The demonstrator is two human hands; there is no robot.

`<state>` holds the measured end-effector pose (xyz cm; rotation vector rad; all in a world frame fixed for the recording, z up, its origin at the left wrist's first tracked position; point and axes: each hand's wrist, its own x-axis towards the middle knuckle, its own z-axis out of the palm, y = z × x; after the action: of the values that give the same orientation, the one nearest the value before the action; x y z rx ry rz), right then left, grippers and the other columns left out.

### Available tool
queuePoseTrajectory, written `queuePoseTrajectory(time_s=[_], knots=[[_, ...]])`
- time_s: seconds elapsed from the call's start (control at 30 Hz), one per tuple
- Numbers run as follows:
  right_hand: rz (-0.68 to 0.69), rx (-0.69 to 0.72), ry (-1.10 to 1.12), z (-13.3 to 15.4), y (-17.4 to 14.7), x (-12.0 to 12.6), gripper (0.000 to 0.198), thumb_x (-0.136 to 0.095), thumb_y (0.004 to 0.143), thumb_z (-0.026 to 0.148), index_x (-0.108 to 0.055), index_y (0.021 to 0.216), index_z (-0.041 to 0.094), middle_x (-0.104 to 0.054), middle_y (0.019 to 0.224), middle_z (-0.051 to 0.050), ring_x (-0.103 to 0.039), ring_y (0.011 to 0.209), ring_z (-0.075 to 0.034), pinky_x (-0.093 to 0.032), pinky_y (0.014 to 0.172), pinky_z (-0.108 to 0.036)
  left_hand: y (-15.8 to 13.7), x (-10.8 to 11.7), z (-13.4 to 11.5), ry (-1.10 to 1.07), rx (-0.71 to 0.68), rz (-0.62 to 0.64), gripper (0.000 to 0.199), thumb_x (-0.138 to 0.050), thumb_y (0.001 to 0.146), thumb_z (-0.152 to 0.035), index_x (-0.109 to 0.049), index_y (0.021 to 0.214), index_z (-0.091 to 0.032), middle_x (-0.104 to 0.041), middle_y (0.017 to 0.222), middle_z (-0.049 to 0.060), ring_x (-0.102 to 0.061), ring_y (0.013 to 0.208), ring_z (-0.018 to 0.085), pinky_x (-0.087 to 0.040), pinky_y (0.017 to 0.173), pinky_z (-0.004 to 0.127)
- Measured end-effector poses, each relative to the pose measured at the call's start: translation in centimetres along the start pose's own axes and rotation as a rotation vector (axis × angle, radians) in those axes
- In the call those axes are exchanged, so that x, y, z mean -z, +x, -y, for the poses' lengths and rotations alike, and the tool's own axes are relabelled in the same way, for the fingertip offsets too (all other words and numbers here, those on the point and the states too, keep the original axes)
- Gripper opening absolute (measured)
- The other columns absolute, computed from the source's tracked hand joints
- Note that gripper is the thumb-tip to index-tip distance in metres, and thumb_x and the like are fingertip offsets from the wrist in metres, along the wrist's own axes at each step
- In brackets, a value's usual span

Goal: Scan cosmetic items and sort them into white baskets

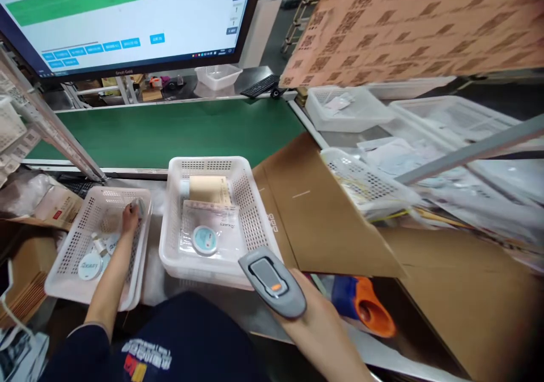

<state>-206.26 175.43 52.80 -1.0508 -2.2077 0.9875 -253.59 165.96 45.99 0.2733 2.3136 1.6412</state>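
My right hand point(314, 311) is wrapped round a grey handheld barcode scanner point(275, 285) with an orange button, above the front right corner of the middle white basket point(166, 240). In that basket lie a round light-blue-and-white tin point(204, 239), a clear bag with a printed sheet point(219, 223) and a tan packet point(208, 189). My left hand point(130, 219) reaches into the left white basket point(63, 260), its fingers closed on a small pale item point(139, 205) too unclear to name. Nearer me in this basket are a white round container point(90, 266) and a small white bottle point(99, 244).
Behind the baskets runs a green conveyor belt point(182, 130) beneath a monitor point(127, 25). Cardboard flaps point(314, 206) rise at the right, beside an orange-and-blue tape dispenser point(369, 308). A metal bar point(471, 149) crosses above more white trays point(348, 110).
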Motion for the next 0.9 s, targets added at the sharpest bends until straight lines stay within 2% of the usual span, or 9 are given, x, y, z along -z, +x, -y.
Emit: queuePoseTrajectory(time_s=[0.13, 0.23, 0.3, 0.37, 0.47, 0.57, 0.67, 0.8, 0.9], knots=[[0.036, 0.097, 0.039, 2.0, 1.0, 0.0, 0.040, -0.056, 0.081, 0.033, -0.073, 0.114, 0.021, -0.075, 0.102, -0.008, -0.077, 0.083, -0.025, -0.060, 0.071, -0.033, -1.6, 1.3, -2.9, -0.222, -0.089, -0.005, 0.025, -0.058, 0.105, -0.040, -0.062, 0.119, -0.021, -0.070, 0.121, 0.011, -0.071, 0.106, 0.022, -0.068, 0.079, 0.034], [0.048, 0.145, 0.083, 3.2, 1.5, -0.2, 0.029, -0.055, 0.082, 0.029, -0.070, 0.106, 0.022, -0.071, 0.098, -0.007, -0.075, 0.084, -0.024, -0.058, 0.071, -0.032, -3.7, 1.3, -5.5, -0.318, -0.237, 0.185, 0.048, -0.074, 0.094, -0.058, -0.069, 0.125, -0.021, -0.075, 0.122, 0.011, -0.073, 0.103, 0.023, -0.068, 0.079, 0.033], [0.074, 0.148, 0.091, 3.9, 1.7, -0.4, 0.023, -0.055, 0.084, 0.029, -0.067, 0.103, 0.022, -0.068, 0.097, -0.007, -0.072, 0.083, -0.024, -0.055, 0.070, -0.033, -5.8, 0.5, -6.7, -0.211, -0.355, 0.349, 0.059, -0.076, 0.092, -0.065, -0.072, 0.129, -0.020, -0.078, 0.123, 0.012, -0.075, 0.105, 0.026, -0.068, 0.085, 0.035], [0.110, 0.140, 0.099, 4.3, 1.9, -0.5, 0.023, -0.057, 0.084, 0.027, -0.065, 0.104, 0.022, -0.067, 0.100, -0.007, -0.071, 0.087, -0.026, -0.052, 0.073, -0.035, -8.2, -0.7, -7.1, -0.030, -0.554, 0.487, 0.058, -0.071, 0.098, -0.064, -0.074, 0.135, -0.019, -0.079, 0.130, 0.014, -0.076, 0.116, 0.029, -0.067, 0.099, 0.041], [0.160, 0.114, 0.112, 4.4, 2.0, -0.3, 0.032, -0.059, 0.081, 0.019, -0.065, 0.113, 0.020, -0.067, 0.110, -0.009, -0.069, 0.099, -0.029, -0.051, 0.082, -0.038, -11.4, -2.6, -6.9, 0.244, -1.021, 0.637, 0.047, -0.065, 0.108, -0.045, -0.071, 0.148, -0.019, -0.073, 0.150, 0.016, -0.070, 0.140, 0.033, -0.059, 0.119, 0.047], [0.178, 0.045, 0.091, 4.3, 1.7, 0.5, 0.038, -0.060, 0.081, 0.012, -0.065, 0.118, 0.020, -0.067, 0.117, -0.009, -0.068, 0.101, -0.028, -0.048, 0.084, -0.037, -13.2, -3.8, -6.3, 0.408, -1.510, 0.622, 0.045, -0.065, 0.109, -0.022, -0.068, 0.154, -0.023, -0.068, 0.158, 0.016, -0.058, 0.154, 0.034, -0.056, 0.125, 0.050], [0.169, -0.015, 0.056, 4.3, 1.6, 1.4, 0.038, -0.063, 0.083, 0.010, -0.065, 0.120, 0.021, -0.067, 0.116, -0.007, -0.069, 0.101, -0.027, -0.047, 0.083, -0.035, -13.8, -4.5, -6.3, 0.452, -1.816, 0.522, 0.055, -0.062, 0.106, -0.005, -0.066, 0.156, -0.026, -0.053, 0.171, 0.019, -0.048, 0.161, 0.036, -0.055, 0.125, 0.053], [0.183, -0.016, -0.014, 4.6, 2.1, 2.2, 0.033, -0.067, 0.083, 0.011, -0.066, 0.114, 0.021, -0.067, 0.113, -0.007, -0.070, 0.101, -0.026, -0.046, 0.082, -0.033, -13.8, -5.2, -6.8, 0.495, -1.952, 0.484, 0.075, -0.054, 0.101, 0.007, -0.052, 0.169, -0.026, -0.020, 0.185, 0.022, -0.042, 0.164, 0.039, -0.056, 0.124, 0.054], [0.178, 0.023, -0.088, 4.8, 2.4, 2.1, 0.036, -0.069, 0.079, 0.010, -0.067, 0.114, 0.020, -0.069, 0.113, -0.007, -0.070, 0.101, -0.026, -0.045, 0.081, -0.032, -14.1, -5.8, -6.8, 0.470, -1.983, 0.485, 0.088, -0.053, 0.100, 0.005, -0.034, 0.179, -0.030, -0.017, 0.185, 0.021, -0.052, 0.158, 0.040, -0.061, 0.118, 0.054]])
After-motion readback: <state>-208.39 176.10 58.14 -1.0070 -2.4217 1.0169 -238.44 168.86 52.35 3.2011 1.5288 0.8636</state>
